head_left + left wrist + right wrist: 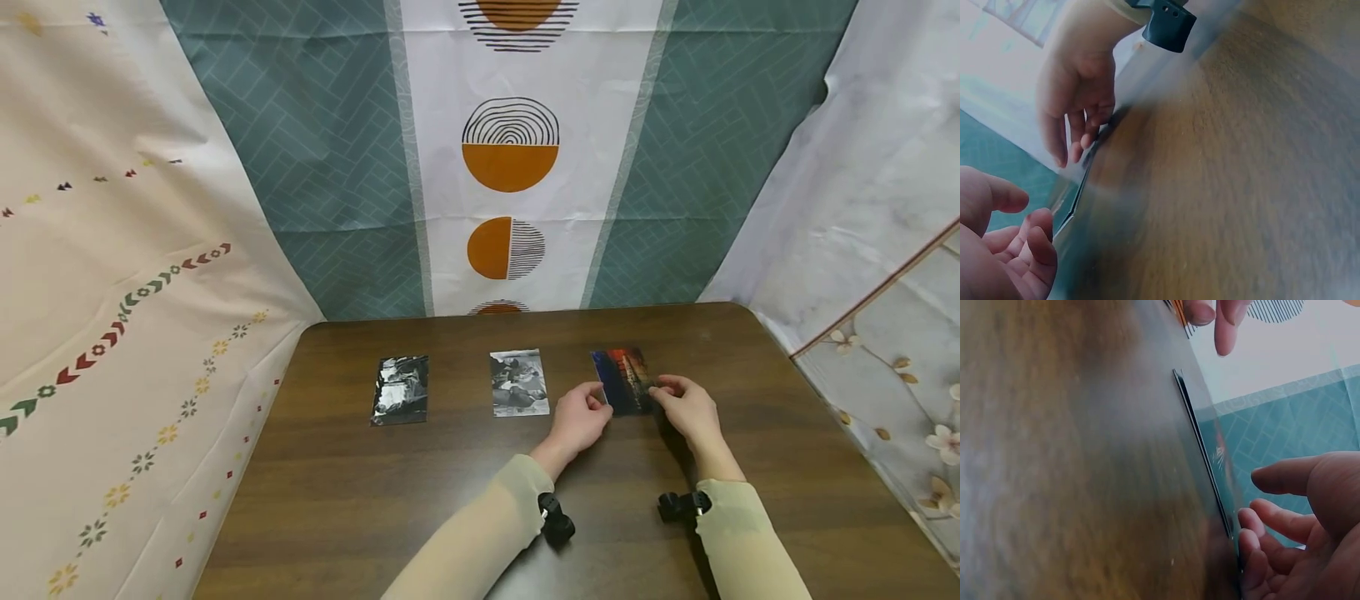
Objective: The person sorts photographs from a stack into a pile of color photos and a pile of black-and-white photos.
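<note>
A colour photo print (624, 382), dark blue with red and orange, lies on the brown table toward the right. My left hand (579, 421) is at its left edge, fingertips by the lower left corner. At the right edge is my right hand (686, 407), its thumb and fingers loosely bent and apart. In the left wrist view, my left hand (1013, 240) has a gap between thumb and fingers beside the thin edge of the print (1079, 190). The right wrist view shows my right hand (1300, 528) likewise relaxed along the print's edge (1202, 447).
Two black-and-white photo prints lie in the same row: one in the middle (519, 383), another farther left (400, 390). The table (360, 508) meets a patterned cloth (337, 167) at its far edge, with more cloths hanging on both sides.
</note>
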The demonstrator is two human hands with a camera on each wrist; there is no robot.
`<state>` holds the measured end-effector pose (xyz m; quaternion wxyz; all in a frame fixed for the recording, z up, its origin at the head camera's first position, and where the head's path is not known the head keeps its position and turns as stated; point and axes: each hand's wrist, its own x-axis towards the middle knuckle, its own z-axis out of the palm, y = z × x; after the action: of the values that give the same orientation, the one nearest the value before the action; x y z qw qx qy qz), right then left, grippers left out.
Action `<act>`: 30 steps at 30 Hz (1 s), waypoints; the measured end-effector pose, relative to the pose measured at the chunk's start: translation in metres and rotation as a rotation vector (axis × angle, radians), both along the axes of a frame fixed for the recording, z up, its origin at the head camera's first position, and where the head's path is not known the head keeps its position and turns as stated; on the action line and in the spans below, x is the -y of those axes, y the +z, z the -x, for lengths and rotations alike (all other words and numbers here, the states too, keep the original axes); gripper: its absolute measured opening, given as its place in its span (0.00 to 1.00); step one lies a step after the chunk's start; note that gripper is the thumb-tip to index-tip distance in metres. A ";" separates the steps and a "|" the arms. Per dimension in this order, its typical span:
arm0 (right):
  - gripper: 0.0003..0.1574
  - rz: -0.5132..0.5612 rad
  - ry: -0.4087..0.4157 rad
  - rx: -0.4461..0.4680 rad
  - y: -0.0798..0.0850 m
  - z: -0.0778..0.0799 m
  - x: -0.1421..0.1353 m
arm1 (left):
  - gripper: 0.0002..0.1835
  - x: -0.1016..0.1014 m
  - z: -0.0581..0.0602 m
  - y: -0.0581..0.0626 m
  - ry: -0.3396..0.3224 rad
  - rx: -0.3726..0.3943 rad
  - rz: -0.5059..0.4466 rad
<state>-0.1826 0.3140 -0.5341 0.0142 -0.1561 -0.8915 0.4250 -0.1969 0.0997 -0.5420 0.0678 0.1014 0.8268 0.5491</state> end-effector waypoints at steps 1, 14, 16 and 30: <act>0.34 -0.007 0.001 -0.008 0.001 0.001 0.001 | 0.23 0.002 0.000 0.001 -0.002 -0.010 -0.002; 0.29 -0.083 0.028 -0.115 0.006 0.016 0.030 | 0.19 0.026 0.002 0.013 -0.018 -0.058 -0.006; 0.29 -0.097 0.051 -0.125 0.004 0.019 0.038 | 0.18 0.033 0.002 0.014 -0.012 -0.060 -0.015; 0.21 -0.113 0.265 -0.086 0.001 0.033 0.127 | 0.15 0.119 0.013 0.014 0.078 -0.124 0.052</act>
<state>-0.2157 0.1872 -0.5335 0.0049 -0.0179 -0.9253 0.3788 -0.2102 -0.0195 -0.5280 -0.0026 0.1011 0.8468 0.5223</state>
